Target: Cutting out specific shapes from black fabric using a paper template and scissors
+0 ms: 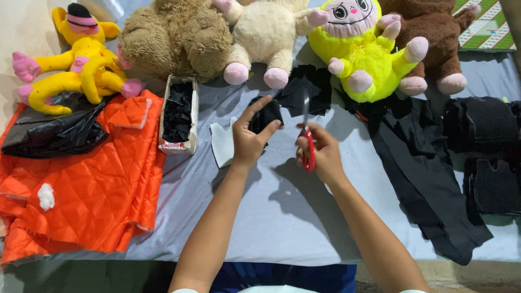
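Note:
My left hand pinches a small piece of black fabric between thumb and fingers, held above the grey-blue sheet. My right hand grips red-handled scissors, blades pointing up and away, just right of the black piece. A white paper pattern piece lies on the sheet beside my left hand. More black fabric scraps lie just beyond the scissors.
Orange quilted fabric and a black plastic bag lie at left. A small cardboard box of black cut pieces stands beside them. Several plush toys line the far edge. Long black cloth and stacked black pieces lie right.

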